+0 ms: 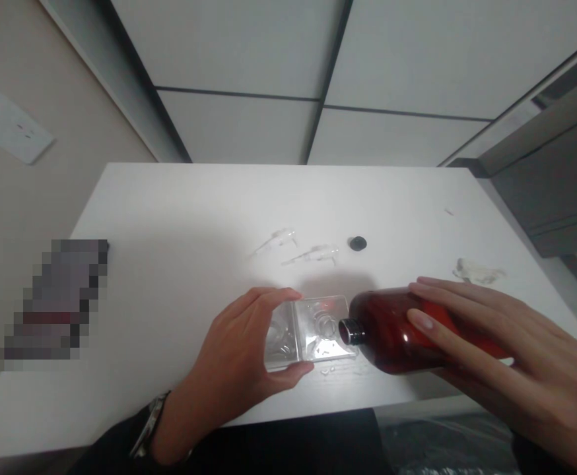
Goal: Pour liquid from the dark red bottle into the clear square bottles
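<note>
My left hand [249,343] grips a clear plastic case [322,330] by its left part, thumb on the near edge and fingers on the far edge. The case has two halves with round moulded shapes. My right hand [506,349] is wrapped round a red-brown bottle [392,336], which lies tilted on its side. Its uncapped dark mouth points left, over the right end of the case. Whether liquid is flowing I cannot tell. A few small drops [327,371] lie on the table just in front of the case.
On the white table [179,218] lie a black cap [358,243] and two thin clear plastic pieces [318,253] behind the case. A crumpled whitish scrap [477,271] sits at the right. A blurred-out flat object [55,303] is at the left edge. Cabinet panels [249,125] rise behind.
</note>
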The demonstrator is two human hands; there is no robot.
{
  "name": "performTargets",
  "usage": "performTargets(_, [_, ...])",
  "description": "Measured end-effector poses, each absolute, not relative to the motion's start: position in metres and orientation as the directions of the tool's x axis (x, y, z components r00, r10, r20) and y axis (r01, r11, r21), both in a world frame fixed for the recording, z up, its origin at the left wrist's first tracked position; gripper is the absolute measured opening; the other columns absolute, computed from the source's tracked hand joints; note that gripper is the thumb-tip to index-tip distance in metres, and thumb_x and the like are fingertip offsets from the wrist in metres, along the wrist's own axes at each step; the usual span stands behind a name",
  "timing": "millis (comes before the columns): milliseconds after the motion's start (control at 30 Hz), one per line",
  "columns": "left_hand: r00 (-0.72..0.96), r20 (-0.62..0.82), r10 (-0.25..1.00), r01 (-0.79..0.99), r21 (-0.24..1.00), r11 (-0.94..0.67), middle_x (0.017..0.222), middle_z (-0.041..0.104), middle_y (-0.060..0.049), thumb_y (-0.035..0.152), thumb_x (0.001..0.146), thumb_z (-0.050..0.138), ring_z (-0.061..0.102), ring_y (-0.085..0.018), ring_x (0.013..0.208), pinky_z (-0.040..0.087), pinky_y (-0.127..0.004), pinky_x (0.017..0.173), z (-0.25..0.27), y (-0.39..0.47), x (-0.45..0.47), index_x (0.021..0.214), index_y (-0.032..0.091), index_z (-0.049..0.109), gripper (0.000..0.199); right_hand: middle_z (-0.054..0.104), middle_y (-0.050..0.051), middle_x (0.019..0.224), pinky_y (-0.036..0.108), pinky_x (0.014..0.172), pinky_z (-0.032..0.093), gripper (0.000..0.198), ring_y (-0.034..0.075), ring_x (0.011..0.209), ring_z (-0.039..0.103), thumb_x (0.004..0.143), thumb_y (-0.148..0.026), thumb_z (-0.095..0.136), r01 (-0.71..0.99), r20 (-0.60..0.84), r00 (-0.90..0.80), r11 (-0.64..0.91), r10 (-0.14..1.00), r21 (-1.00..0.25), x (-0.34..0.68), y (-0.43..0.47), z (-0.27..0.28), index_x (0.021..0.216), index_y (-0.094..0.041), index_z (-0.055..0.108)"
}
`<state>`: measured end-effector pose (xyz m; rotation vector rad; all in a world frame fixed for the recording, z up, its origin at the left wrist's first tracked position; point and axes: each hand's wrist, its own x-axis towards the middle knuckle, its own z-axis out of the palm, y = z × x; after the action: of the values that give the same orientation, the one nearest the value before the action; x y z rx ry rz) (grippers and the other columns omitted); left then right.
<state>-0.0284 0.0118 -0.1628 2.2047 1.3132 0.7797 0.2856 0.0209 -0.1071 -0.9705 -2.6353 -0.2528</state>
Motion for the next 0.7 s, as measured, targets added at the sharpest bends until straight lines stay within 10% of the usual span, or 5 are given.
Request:
performTargets(267, [0.387,0.237,0.891,0.633,0.634,-0.444,0.124,0.073,-0.005,0.020,0.066,0.093,0.072,-0.026,0.110,0.061,-0.041,0.097,-0.162,0.013,-0.029,0.132,0.025,0.048,0.080,0.060,0.012,0.153,0.051,0.108,0.055,0.063,0.033,0.133,0.064,0.088,0.009,0.066,0.654,0.335,-0.722,0.755,0.606,0.043,0.288,0.022,-0.102,0.142,-0.025,0.063])
performTargets(700, [0.396,0.235,0.887,0.646,0.615,-0.452,0.122,0.073,-0.006,0.022,0.065,0.095,0.073,-0.026,0.108,0.062,-0.040,0.096,-0.160,0.013,-0.029,0.132,0.025,0.047,0.083,0.060,0.014,0.153,0.056,0.105,0.058,0.088,0.036,0.134,0.063,0.092,0.005,0.064,0.654,0.279,-0.736,0.754,0.617,0.056,0.284,0.023,-0.095,0.166,-0.032,0.034])
